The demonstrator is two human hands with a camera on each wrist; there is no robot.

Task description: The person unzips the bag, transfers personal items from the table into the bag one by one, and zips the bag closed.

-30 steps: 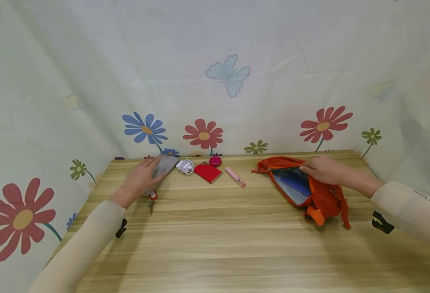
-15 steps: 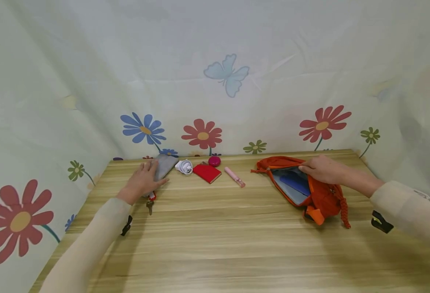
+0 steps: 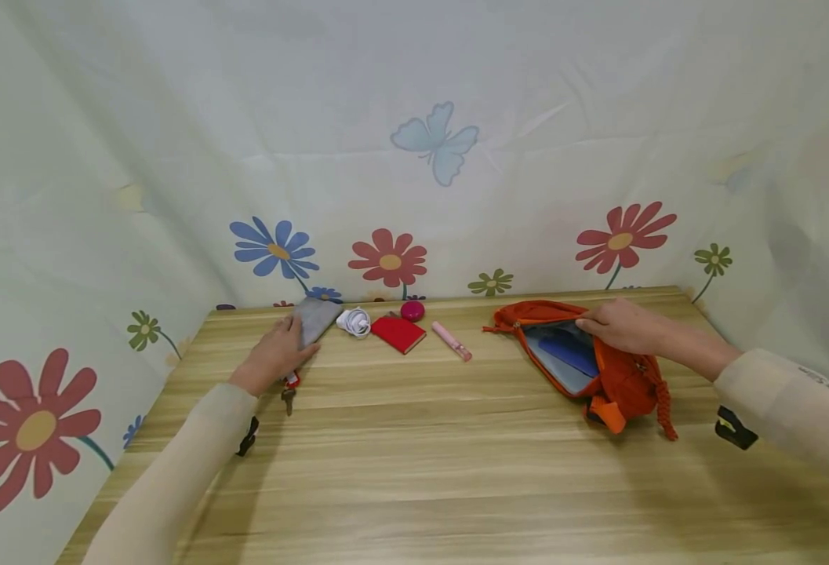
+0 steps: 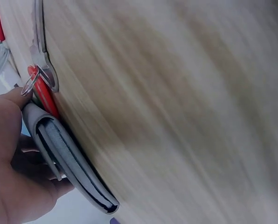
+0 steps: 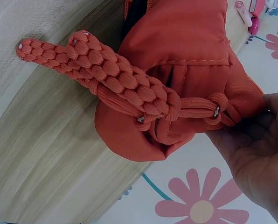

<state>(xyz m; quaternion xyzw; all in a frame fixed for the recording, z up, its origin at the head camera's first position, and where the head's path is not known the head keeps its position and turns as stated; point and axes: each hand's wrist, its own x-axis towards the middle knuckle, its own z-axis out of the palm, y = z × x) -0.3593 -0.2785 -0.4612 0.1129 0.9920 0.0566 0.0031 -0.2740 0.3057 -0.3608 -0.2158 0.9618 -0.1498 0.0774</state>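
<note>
Left hand: my left hand (image 3: 275, 357) lies on the grey wallet (image 3: 313, 320) at the far left of the table (image 3: 414, 471), with my fingers and thumb wrapped round its near end.
Grey wallet: flat, folded, soft grey, with layered edges that show in the left wrist view (image 4: 69, 158); its near end is under my palm and its far end points toward the back wall.
Keys: a key ring with a red tag (image 3: 290, 386) sits just at the wallet's near end, touching the table.
Right hand: my right hand (image 3: 615, 326) grips the far rim of the orange pouch (image 3: 619, 384) at the far right, holding it open.
Orange pouch: soft orange fabric, unzipped, with a blue lining (image 3: 565, 353) showing and a braided orange cord (image 5: 111, 74) at its near end.
Between my hands: white coiled cable (image 3: 354, 321), red card case (image 3: 399, 333), round pink compact (image 3: 413, 311) and pink tube (image 3: 452, 340) in a row along the far edge.
</note>
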